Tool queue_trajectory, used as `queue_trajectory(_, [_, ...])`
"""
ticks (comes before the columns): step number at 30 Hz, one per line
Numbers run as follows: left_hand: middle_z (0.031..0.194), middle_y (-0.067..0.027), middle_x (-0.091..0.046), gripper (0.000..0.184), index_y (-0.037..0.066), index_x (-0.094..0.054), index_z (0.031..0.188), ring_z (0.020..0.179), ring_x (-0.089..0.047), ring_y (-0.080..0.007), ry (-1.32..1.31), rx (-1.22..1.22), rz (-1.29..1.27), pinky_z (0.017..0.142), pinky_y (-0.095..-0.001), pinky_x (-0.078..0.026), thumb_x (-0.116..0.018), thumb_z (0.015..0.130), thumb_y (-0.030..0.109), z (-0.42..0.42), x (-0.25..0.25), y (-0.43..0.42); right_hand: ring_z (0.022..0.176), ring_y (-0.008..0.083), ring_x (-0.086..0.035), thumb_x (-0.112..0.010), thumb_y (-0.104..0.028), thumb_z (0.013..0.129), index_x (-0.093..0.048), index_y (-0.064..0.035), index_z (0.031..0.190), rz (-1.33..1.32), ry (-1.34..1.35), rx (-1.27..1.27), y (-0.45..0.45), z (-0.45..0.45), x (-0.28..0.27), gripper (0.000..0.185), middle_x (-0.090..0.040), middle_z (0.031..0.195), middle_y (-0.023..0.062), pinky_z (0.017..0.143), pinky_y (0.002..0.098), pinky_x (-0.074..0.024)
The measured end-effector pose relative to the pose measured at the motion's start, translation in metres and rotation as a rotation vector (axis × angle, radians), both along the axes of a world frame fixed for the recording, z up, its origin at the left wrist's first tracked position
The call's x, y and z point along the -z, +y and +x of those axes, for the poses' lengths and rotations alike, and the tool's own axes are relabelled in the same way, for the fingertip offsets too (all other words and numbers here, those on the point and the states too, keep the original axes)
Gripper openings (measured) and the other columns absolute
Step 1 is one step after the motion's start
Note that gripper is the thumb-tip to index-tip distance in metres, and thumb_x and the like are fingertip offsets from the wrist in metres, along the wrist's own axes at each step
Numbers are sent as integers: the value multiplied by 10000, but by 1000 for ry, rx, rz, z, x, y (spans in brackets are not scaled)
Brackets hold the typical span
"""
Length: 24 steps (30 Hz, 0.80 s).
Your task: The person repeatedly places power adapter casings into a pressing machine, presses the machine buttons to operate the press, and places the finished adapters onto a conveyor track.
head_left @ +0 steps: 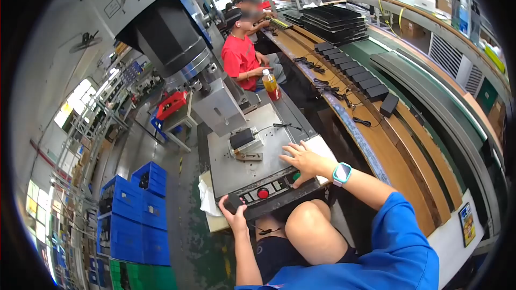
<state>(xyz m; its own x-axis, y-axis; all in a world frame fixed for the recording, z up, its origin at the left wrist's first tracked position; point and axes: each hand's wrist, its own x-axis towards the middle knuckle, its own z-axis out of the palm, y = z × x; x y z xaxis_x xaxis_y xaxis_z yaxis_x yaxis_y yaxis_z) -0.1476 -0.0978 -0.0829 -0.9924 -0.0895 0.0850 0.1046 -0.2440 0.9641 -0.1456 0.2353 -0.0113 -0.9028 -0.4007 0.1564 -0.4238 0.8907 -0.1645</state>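
My left hand (235, 219) is closed around a black power adapter (233, 202) at the near left corner of the press. A dark cable (267, 231) hangs over my lap. My right hand (304, 160) is spread open over the near right corner of the metal press plate (228, 166), its thumb close to a green button (296, 176); I cannot tell if they touch. Between the hands, a red button (263, 193) sits on the front panel. Another black adapter (242, 138) lies in the fixture (252, 148), under the metal press head (219, 108), its cable trailing right.
A row of black adapters (359, 73) with cables runs along the wooden bench (400, 153) on the right. A drink bottle (270, 85) stands at the press table's far edge, near a person in red (240, 58). Blue bins (128, 198) are stacked at left.
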Motion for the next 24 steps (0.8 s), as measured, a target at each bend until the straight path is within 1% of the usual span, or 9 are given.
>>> queue_trajectory(2, [1263, -109, -516, 657, 90, -489, 1298, 1176, -543, -271, 204, -179, -351, 1063, -366, -416, -674, 685, -57, -22, 56, -26, 1468, 398, -325, -925, -486, 587, -428, -158, 1534, -6, 61, 18, 7, -12, 34, 1119, -389, 1547, 184, 1161, 670, -276])
queue_trajectory(4, [1278, -114, -522, 667, 90, -498, 1294, 1253, -490, -288, 205, -212, -406, 1134, -372, -328, -699, 671, -34, -16, 45, -21, 1466, 377, -335, -917, -493, 598, -436, -192, 1530, -15, 133, 16, 9, -16, 39, 1091, -408, 1533, 170, 1146, 675, -298])
queue_trajectory(9, [1198, -117, -551, 675, 108, -500, 1302, 1092, -577, -263, 127, -152, -318, 1011, -357, -449, -683, 672, -50, -15, 46, -37, 1379, 356, -427, -902, -485, 643, -479, -68, 1467, 180, 112, 26, -17, -1, 9, 1016, -500, 1401, 164, 1195, 623, -247])
queue_trajectory(14, [1124, -135, -576, 782, 117, -447, 1381, 1116, -603, -290, 117, 37, 281, 1034, -389, -488, -608, 646, -96, -3, -35, 7, 1312, 382, -490, -817, -505, 803, -464, 37, 1424, -571, -63, -232, -54, -4, -8, 896, -495, 1388, 245, 1095, 470, -402])
queue_trajectory(16, [1329, -139, -578, 654, 93, -474, 1379, 1299, -527, -284, 208, 204, 162, 1116, -396, -407, -627, 756, -36, 3, -92, 45, 1262, 333, -540, -787, -492, 863, -462, 40, 1407, -839, -148, -349, -88, -8, -9, 827, -506, 1374, 234, 1034, 431, -459])
queue_trajectory(18, [1442, -135, -514, 505, 43, -445, 1441, 1343, -475, -258, 370, 374, -99, 1168, -378, -323, -594, 974, 164, -19, -107, 70, 1151, 236, -584, -730, -416, 947, -447, 31, 1389, -1091, -550, -371, -99, -10, -28, 690, -507, 1353, 177, 985, 389, -505])
queue_trajectory(19, [1492, -157, -458, 543, 20, -390, 1492, 1397, -419, -270, 298, 344, -148, 1196, -384, -275, -533, 1026, 256, -21, -114, 79, 1067, 169, -586, -686, -333, 995, -436, 14, 1373, -1259, -401, -356, -98, -4, -30, 571, -522, 1304, 122, 895, 331, -555])
queue_trajectory(21, [1523, -163, -435, 553, 53, -357, 1543, 1421, -405, -278, 295, 442, -254, 1198, -395, -272, -430, 1070, 333, 9, -142, 89, 1098, 150, -587, -660, -328, 1015, -433, -34, 1454, -1388, -556, -166, -62, 26, -80, 575, -576, 1267, 121, 789, 285, -579])
queue_trajectory(24, [1600, -196, -338, 649, 14, -308, 1565, 1502, -306, -307, 358, 699, -219, 1236, -418, -204, -474, 1058, 383, 52, -138, 95, 1112, 259, -607, -734, -246, 929, -567, 1, 1301, -869, 276, -43, 39, 48, -123, 476, -618, 1184, 155, 979, 365, -471])
